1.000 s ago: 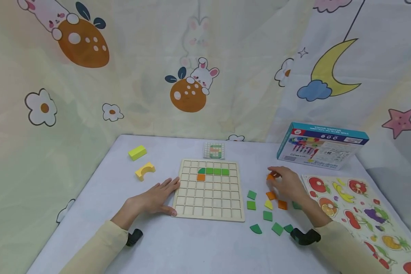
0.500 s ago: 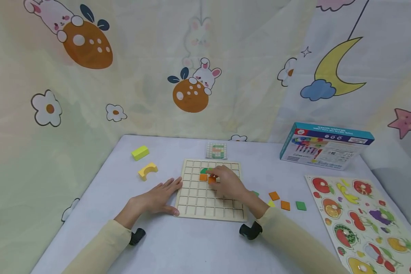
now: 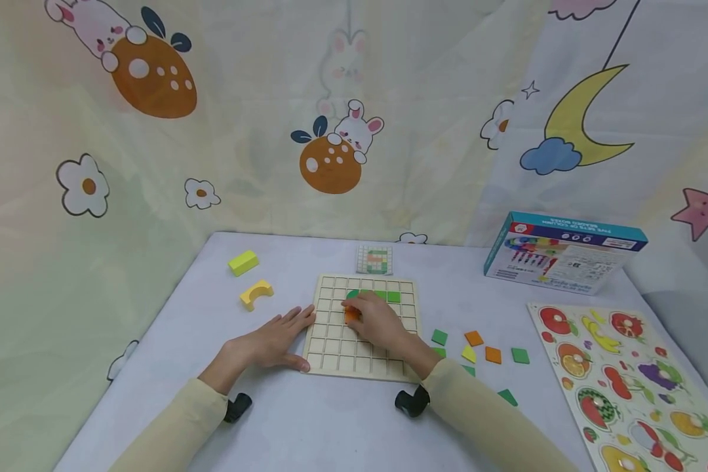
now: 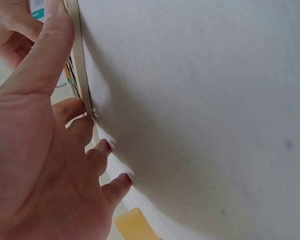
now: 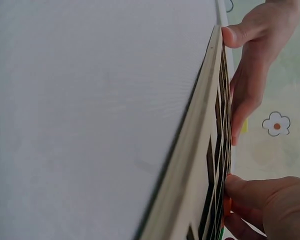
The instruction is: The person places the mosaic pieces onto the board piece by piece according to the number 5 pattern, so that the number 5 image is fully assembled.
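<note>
1. Head view: The left hand [image 3: 280,341] lies flat with its fingers spread, touching the left edge of the grid board [image 3: 330,362], the thumb by its near corner. The right hand [image 3: 383,324] reaches over the board, thumb and bent fingers pinching at an orange tile [image 3: 351,316]. A row of green tiles [image 3: 394,297] sits in the board just beyond these fingers, partly hidden.
2. Head view, around the fingers: The yellow arch block [image 3: 257,294] lies beyond the left fingers, with the lime block [image 3: 244,263] farther out. The pattern card [image 3: 374,259] is past the right fingers, off the board's far edge. To their right on the worktop [image 3: 307,426] are loose green, orange and yellow tiles [image 3: 493,355], then the fruit sheet [image 3: 613,367] and the box [image 3: 565,252].
3. Left wrist view: The left thumb and index finger meet the board's edge; the outer fingertips reach the worktop. A yellow block shows beyond the little finger.
4. Right wrist view: Orange shows between the right thumb and finger, against the board's face; how firmly they grip, I cannot tell.
</note>
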Tool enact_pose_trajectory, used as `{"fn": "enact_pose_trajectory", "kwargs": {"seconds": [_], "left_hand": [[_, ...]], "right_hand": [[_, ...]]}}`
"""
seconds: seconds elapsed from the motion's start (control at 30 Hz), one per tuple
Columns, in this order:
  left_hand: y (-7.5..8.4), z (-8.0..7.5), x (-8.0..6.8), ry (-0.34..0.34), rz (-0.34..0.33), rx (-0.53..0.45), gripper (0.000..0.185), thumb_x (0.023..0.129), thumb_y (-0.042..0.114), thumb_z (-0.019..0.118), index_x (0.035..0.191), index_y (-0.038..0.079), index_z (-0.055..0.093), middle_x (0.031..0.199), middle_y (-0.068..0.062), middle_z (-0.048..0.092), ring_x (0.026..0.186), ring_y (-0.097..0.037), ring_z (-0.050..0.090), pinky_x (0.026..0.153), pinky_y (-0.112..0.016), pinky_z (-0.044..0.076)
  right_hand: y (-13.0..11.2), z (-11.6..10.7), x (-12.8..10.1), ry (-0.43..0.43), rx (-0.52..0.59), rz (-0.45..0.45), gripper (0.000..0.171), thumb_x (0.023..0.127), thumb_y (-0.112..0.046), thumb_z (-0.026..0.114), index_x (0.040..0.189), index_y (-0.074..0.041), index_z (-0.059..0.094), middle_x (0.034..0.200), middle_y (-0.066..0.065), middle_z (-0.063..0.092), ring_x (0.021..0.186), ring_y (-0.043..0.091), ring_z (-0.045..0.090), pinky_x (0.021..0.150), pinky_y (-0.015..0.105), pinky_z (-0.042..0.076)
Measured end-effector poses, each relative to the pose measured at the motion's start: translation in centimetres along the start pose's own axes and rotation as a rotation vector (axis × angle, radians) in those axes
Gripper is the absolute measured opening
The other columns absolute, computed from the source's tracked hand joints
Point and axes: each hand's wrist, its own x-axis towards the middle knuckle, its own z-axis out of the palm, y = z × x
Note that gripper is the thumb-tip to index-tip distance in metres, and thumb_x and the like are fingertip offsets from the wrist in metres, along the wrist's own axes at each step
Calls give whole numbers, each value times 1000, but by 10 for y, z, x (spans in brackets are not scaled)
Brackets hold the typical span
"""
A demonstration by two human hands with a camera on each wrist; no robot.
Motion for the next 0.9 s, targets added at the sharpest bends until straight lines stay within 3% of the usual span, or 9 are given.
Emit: {"fn": "enact_pose_trajectory", "kwargs": {"seconds": [0.33,0.57,0.73,0.9], "left_hand": [[-2,1,1,-2,-1,6,103,79,55,70,156,10,17,165,-5,7,152,-33,7,120,-58,15],[0,2,1,6,11,-16,102,79,54,70,155,8,19,165,-7,9,151,-35,8,119,-59,16],[1,2,2,1,12,-15,103,79,54,70,155,8,18,165,-7,8,151,-35,8,119,-60,16],[1,-2,1,0,-7,-19,103,79,53,71,155,8,18,165,-7,9,151,-35,8,120,-59,14]], "right_hand": [[-2,2,-3,30,-32,-15,36,85,-15,75,120,-13,68,118,3,68,113,19,59,98,32,52],[4,-15,-14,59,31,6,36,87,-17,73,122,-14,67,115,1,69,102,17,63,83,30,56],[37,-49,-40,93,72,-26,37,85,-11,73,122,-9,67,108,4,70,93,20,63,75,33,56],[86,-81,-73,21,47,73,42,85,-9,73,126,-11,64,110,3,69,96,20,60,83,42,55]]}}
